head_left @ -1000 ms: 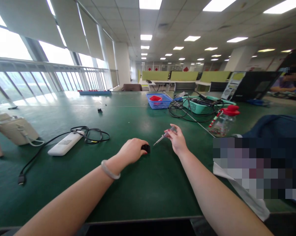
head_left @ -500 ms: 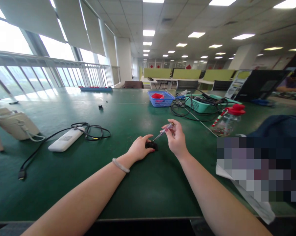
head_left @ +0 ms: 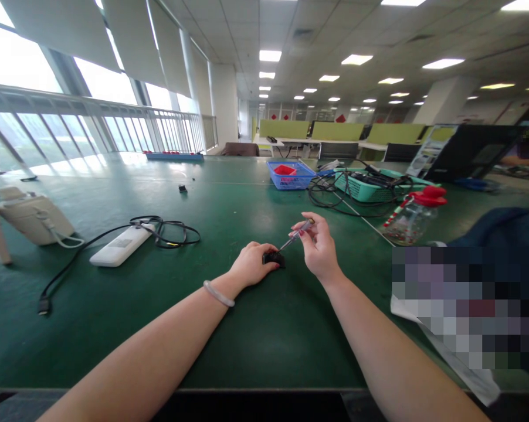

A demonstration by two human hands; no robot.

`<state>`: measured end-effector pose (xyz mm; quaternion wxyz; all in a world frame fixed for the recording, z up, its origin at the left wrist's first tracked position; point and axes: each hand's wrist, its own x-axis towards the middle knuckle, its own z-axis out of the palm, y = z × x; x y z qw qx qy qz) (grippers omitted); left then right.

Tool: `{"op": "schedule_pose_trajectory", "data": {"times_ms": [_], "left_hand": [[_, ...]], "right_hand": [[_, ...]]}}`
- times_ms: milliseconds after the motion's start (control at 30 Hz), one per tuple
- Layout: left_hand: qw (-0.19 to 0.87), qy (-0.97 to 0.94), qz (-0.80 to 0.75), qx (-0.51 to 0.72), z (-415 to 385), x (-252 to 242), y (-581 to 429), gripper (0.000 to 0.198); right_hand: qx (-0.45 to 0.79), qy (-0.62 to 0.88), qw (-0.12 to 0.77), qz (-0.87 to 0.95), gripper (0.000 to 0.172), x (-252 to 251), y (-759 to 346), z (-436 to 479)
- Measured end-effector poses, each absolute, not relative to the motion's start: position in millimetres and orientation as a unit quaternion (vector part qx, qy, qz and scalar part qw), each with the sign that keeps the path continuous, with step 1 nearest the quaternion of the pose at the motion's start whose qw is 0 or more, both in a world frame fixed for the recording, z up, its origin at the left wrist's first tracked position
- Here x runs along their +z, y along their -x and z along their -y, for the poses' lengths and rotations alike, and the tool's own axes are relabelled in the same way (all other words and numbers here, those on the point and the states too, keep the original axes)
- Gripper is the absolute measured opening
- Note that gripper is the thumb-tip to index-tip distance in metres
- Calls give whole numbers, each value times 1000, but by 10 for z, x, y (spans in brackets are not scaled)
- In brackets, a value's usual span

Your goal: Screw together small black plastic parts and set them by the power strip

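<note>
My left hand [head_left: 251,265] rests on the green table [head_left: 247,328] with its fingers closed on a small black part [head_left: 275,258], pinning it to the surface. My right hand [head_left: 319,246] pinches a slim screwdriver [head_left: 296,234] with a clear handle. The screwdriver slants down to the left and its tip meets the black part. A pale bangle [head_left: 218,293] circles my left wrist.
A white power strip [head_left: 121,245] with a coiled black cable [head_left: 168,230] lies to the left, beyond it a beige device [head_left: 31,215]. A blue basket [head_left: 290,176], a teal basket with cables [head_left: 368,189] and a red-lidded jar [head_left: 411,215] stand behind. Dark cloth [head_left: 502,225] lies right.
My right hand has brought the screwdriver down and left until its tip reaches the black part. My left hand shifted its grip on the part and now steadies it.
</note>
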<state>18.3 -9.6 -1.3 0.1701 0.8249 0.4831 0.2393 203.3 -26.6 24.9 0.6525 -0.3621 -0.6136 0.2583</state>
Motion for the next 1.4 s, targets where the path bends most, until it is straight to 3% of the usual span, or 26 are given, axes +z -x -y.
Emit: {"op": "schedule_pose_trajectory", "data": {"times_ms": [1133, 1400], "left_hand": [[161, -838, -465, 238, 76, -30, -177, 38], [156, -836, -470, 236, 69, -43, -176, 39]], "right_hand": [[404, 394, 692, 450, 49, 21, -2273, -143], [459, 375, 671, 446, 42, 34, -2289, -110]]}}
